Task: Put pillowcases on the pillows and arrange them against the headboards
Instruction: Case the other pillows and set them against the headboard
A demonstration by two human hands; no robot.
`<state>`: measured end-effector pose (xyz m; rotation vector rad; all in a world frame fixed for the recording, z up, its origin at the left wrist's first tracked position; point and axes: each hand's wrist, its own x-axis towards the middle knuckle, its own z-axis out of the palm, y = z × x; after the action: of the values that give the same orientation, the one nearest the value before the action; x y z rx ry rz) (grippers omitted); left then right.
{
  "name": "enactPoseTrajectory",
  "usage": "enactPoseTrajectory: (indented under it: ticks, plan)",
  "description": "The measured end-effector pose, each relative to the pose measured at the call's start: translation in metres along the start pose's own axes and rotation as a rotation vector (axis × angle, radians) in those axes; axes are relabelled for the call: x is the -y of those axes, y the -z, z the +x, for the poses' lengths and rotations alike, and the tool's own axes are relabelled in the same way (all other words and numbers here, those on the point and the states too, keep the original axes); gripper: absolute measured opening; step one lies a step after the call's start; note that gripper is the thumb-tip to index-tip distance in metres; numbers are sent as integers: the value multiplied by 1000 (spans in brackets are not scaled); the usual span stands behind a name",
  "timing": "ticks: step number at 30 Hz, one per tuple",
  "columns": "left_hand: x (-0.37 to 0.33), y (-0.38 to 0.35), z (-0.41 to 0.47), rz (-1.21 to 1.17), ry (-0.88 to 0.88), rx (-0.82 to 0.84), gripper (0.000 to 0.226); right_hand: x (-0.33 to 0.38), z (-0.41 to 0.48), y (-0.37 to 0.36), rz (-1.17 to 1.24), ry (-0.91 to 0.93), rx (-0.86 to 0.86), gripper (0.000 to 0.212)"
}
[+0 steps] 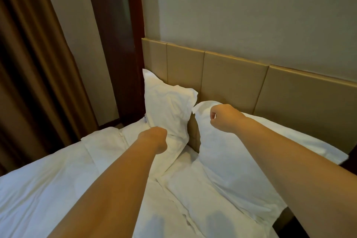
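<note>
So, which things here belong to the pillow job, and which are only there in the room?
Job: upright pillow, other pillow, headboard, left hand, right hand.
Just there: curtain, duvet, wall.

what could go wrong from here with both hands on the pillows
1. The left pillow stands on end, held low by the left hand; once released, it may topple off the headboard.
2. The right hand pinches only a corner of the right pillow; tugging there may only pull the fabric, not move the pillow.
</note>
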<state>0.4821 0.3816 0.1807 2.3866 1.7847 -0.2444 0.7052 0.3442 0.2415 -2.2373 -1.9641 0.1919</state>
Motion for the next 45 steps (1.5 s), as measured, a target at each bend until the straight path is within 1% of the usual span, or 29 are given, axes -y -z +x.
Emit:
enactPoseTrajectory:
  ticks: [4, 6, 9, 12, 15, 17, 19, 21, 23, 25, 28, 30, 32, 34, 36, 39, 42, 43, 45]
  plan:
    - [-16, 8, 50, 38, 2, 3, 22, -17, 51, 3, 17, 44, 7, 17]
    - [-29, 12, 77, 62, 12, -5, 25, -31, 79, 1, -6, 78, 15, 20]
    - [-53, 17, 122, 90, 31, -48, 30, -51, 127, -8, -6, 119, -3, 29]
    - [-78, 17, 166, 101, 45, -68, 39, -60, 174, -25, 11, 167, 29, 39]
    - [-100, 12, 207, 54, 57, -81, 48, -65, 214, -49, -37, 209, 70, 53]
    - [-111, 8, 231, 14, 70, -104, 53, -67, 236, -66, -70, 211, 101, 55]
    - [-118, 2, 252, -30, 79, -127, 59, -68, 254, -80, -77, 207, 148, 48]
    - [-122, -2, 267, -82, 86, -147, 61, -68, 269, -89, -2, 181, 220, 36]
    - [-123, -4, 277, -142, 71, -161, 59, -66, 280, -91, 99, 128, 270, 32]
    - [-122, -2, 287, -255, 62, -177, 50, -65, 292, -90, 183, 108, 258, 30]
    - [-117, 16, 300, -550, 205, -269, 34, -63, 308, -84, 434, 79, 209, 28]
    - [-112, 31, 312, -641, 277, -306, 28, -60, 317, -80, 560, 1, 220, 25]
    - [-108, 37, 320, -650, 302, -286, 27, -57, 326, -76, 501, -89, 235, 23]
    - [-104, 36, 328, -644, 324, -267, 26, -54, 334, -74, 432, -171, 204, 25]
    - [-100, 33, 334, -665, 357, -269, 24, -49, 344, -75, 414, -193, 185, 30]
    - [-87, 34, 338, -638, 410, -267, 29, -39, 356, -81, 449, -157, 243, 35]
    - [-68, 37, 343, -748, 386, -324, 25, -39, 365, -86, 548, -70, 260, 28]
    - [-62, 40, 346, -740, 380, -325, 25, -42, 368, -87, 554, -27, 247, 24]
    - [-53, 47, 353, -643, 369, -293, 28, -45, 371, -85, 547, 68, 218, 22]
